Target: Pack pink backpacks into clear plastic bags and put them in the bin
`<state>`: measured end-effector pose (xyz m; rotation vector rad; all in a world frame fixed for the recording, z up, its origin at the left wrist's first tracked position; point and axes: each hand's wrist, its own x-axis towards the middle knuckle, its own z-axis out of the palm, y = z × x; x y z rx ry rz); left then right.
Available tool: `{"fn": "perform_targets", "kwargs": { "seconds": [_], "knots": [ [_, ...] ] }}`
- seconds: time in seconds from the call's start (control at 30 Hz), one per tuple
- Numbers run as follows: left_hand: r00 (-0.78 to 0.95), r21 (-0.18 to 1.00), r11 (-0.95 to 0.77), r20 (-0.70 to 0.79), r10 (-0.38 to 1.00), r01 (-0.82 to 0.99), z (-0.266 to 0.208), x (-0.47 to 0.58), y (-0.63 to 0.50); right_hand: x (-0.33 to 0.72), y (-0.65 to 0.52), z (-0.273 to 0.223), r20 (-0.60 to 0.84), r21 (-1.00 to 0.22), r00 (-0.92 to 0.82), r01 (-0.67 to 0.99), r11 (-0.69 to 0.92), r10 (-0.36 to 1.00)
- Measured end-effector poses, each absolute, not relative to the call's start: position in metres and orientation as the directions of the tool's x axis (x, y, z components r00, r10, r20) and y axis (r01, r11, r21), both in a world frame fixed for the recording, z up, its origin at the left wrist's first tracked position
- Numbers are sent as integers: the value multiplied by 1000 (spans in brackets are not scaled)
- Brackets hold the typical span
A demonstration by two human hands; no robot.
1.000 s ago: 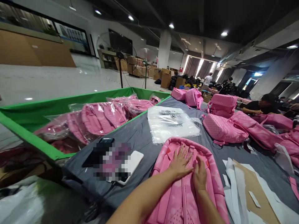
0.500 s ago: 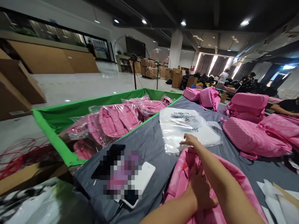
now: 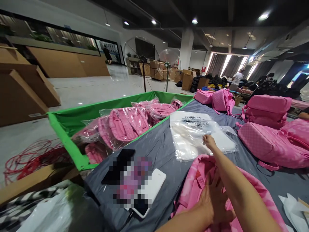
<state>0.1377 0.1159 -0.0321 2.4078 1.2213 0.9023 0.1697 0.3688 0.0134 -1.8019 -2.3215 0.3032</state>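
Note:
My left hand [image 3: 214, 201] lies flat with spread fingers on a pink backpack [image 3: 193, 183] at the table's near edge; my right forearm crosses over it. Beyond the backpack, my right hand [image 3: 209, 141] is closed in a pinch on the top clear plastic bag [image 3: 185, 138] of a flat stack with dark print. The fingertips are small, and how much film they grip cannot be seen.
A green-walled bin [image 3: 65, 140] at left holds several bagged pink backpacks [image 3: 129, 124]. Phones, a white one [image 3: 156, 180] among them, lie on the grey-covered table [image 3: 166, 154]. More pink backpacks [image 3: 267, 140] line the right side, near white paper scraps [image 3: 293, 209].
My right hand has moved from above the stack's near edge onto the top bag, its fingers closing. My left hand stays on the backpack. The view has turned slightly left.

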Motion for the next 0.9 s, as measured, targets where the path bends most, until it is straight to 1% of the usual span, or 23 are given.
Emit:
{"fn": "perform_targets", "kwargs": {
  "seconds": [0.07, 0.13, 0.23, 0.3, 0.43, 0.5, 0.6, 0.7, 0.77, 0.8, 0.83, 0.87, 0.9],
  "knots": [
    [393, 548, -609, 468, 791, 573, -38, 137, 117, 179, 361, 32, 115, -247, -231, 935, 253, 966],
    [355, 575, -593, 480, 802, 564, -43, 138, 118, 188, 349, 47, 164, -217, -266, 930, 298, 950],
    [303, 621, -501, 403, 863, 603, -46, 141, 121, 199, 327, 63, 182, -161, -360, 907, 389, 915],
    [279, 630, -463, 374, 885, 623, -45, 142, 122, 204, 311, 68, 204, -118, -395, 898, 423, 896],
    [293, 598, -485, 394, 871, 638, -37, 142, 122, 212, 290, 72, 192, -60, -442, 886, 460, 876],
    [300, 582, -494, 401, 866, 646, -35, 142, 121, 214, 288, 77, 188, -51, -446, 885, 462, 875],
    [305, 573, -510, 419, 855, 642, -38, 142, 121, 218, 293, 90, 265, -56, -372, 915, 399, 889],
    [293, 603, -505, 420, 859, 618, -44, 142, 124, 224, 295, 106, 336, -64, -331, 926, 372, 882],
    [282, 666, -502, 417, 864, 552, -45, 142, 129, 228, 286, 116, 383, -60, -346, 916, 396, 856],
    [265, 726, -485, 406, 875, 487, -43, 142, 131, 230, 278, 120, 406, -54, -358, 909, 413, 841],
    [229, 808, -446, 384, 894, 384, -38, 142, 133, 232, 267, 123, 423, -47, -373, 901, 431, 826],
    [182, 896, -378, 342, 922, 232, -32, 143, 133, 234, 253, 124, 428, -37, -405, 885, 464, 808],
    [136, 958, -286, 279, 951, 33, -25, 143, 131, 235, 238, 123, 422, -30, -451, 860, 509, 786]
  ]
}}
